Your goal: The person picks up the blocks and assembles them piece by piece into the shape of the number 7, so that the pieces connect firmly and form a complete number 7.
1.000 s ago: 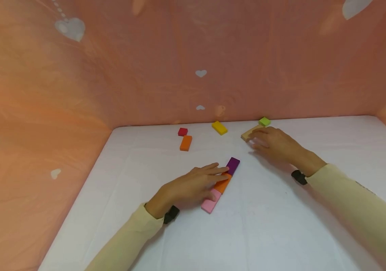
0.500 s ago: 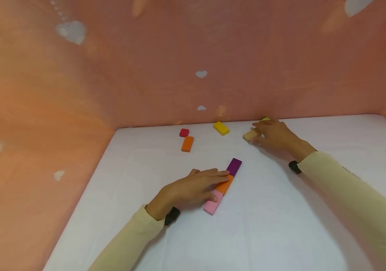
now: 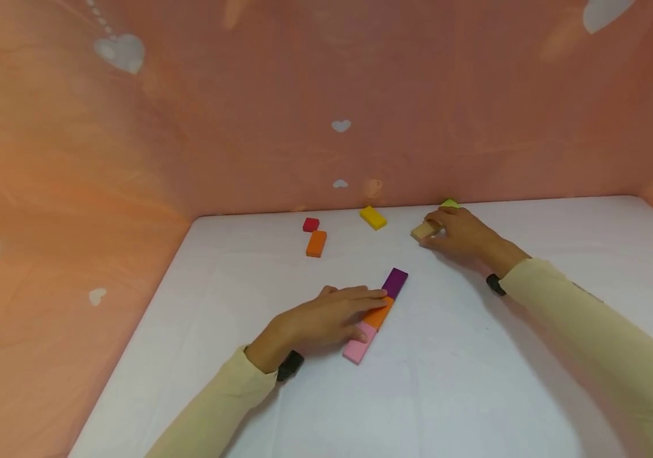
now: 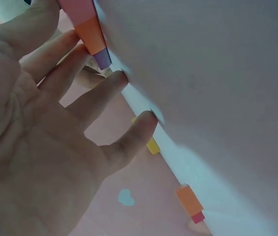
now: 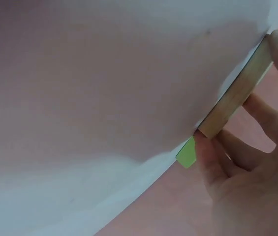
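Three flat blocks lie end to end in a slanting row: purple (image 3: 397, 280), orange (image 3: 380, 314) and pink (image 3: 358, 350). My left hand (image 3: 326, 318) rests along this row, its fingers extended across the orange block and the thumb at the pink one. Farther back on the right, my right hand (image 3: 466, 235) holds a plain wooden block (image 3: 422, 231) on the table. In the right wrist view, the thumb is at one end of the wooden block (image 5: 234, 93) and fingertips are at the other. Behind it sits a small green block (image 3: 450, 203), partly hidden by the hand.
A yellow block (image 3: 373, 217) lies near the back edge of the white table (image 3: 475, 381). To its left are a small red block (image 3: 311, 224) and another orange block (image 3: 316, 244). Pinkish-orange cloth (image 3: 246, 152) with hearts stands behind and at the sides.
My right hand has come down and its thumb and fingers have closed on the wooden block. The left hand's fingers have drawn together on the row, which has stayed in place.
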The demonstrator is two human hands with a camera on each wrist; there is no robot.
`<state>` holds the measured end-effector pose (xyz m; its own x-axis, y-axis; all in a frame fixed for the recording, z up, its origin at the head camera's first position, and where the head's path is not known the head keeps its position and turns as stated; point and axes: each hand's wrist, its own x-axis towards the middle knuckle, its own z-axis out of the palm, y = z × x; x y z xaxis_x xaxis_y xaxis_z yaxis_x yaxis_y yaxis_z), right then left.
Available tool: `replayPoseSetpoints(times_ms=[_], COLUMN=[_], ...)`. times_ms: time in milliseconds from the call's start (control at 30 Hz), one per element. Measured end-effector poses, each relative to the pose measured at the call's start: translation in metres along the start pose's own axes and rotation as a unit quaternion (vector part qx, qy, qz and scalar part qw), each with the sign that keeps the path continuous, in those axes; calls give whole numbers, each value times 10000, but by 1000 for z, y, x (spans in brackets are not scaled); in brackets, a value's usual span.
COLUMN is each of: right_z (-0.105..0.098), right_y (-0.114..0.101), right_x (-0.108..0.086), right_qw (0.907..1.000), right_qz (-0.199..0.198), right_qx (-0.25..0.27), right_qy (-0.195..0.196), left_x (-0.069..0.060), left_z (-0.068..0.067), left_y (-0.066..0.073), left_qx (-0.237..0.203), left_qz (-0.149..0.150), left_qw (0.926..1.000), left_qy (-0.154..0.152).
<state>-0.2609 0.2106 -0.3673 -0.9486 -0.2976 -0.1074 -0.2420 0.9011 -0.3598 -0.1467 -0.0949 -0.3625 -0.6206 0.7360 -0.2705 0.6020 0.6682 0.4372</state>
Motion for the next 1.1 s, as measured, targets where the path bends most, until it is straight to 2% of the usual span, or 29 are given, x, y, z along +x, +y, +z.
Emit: replayPoseSetpoints(times_ms=[467, 800, 1100], right_z=[5, 5, 3], right_y=[3, -2, -5], right_x=[1, -2, -7], right_qw=[9998, 9976, 9969], right_qz=[-68, -499, -605], right_qx=[-14, -121, -163], right_qy=[174, 463, 484], left_x=[2, 1, 1], left_z=[1, 2, 1], left_y=[0, -1, -2], left_qx=[-144, -201, -282], left_qz=[-22, -80, -45], left_qw=[9999, 9997, 9996], left_qy=[-34, -105, -83])
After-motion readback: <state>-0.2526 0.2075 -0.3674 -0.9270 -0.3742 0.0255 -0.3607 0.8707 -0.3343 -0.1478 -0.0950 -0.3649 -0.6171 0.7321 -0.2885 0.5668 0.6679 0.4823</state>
